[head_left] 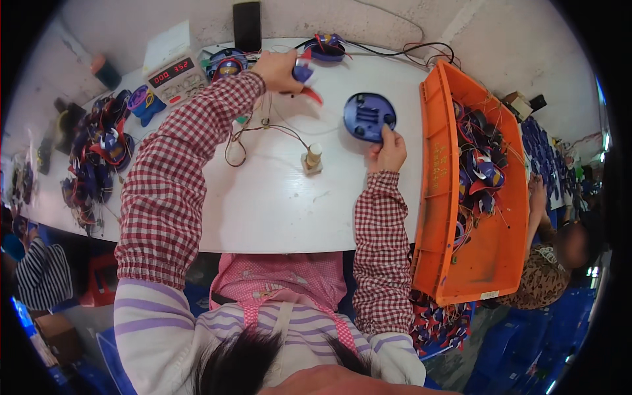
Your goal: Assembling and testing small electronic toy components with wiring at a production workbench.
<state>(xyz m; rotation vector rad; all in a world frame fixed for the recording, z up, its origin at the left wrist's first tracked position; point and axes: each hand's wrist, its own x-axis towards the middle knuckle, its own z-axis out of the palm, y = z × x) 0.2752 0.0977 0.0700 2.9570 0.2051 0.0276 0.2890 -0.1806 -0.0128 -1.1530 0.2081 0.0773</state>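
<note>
My left hand (276,71) reaches to the far middle of the white table, closed on a small blue, white and red toy figure (303,70), which is smeared by motion. Held up over the table's right half, a round dark-blue plastic base (369,116) with slots is pinched at its near edge by my right hand (390,153). Between my arms a small block with a pale round knob (313,159) stands on the table, with a dark cable loop (237,148) beside it. Just left of my left hand lies another blue toy piece (227,66).
A tilted orange crate (434,217) with toy parts and wires stands at the right. A power supply (172,74) with a red display sits far left, near heaped blue toys (99,155). A blue toy (324,47) and cables line the back. Another person's arm (538,204) shows beyond the crate.
</note>
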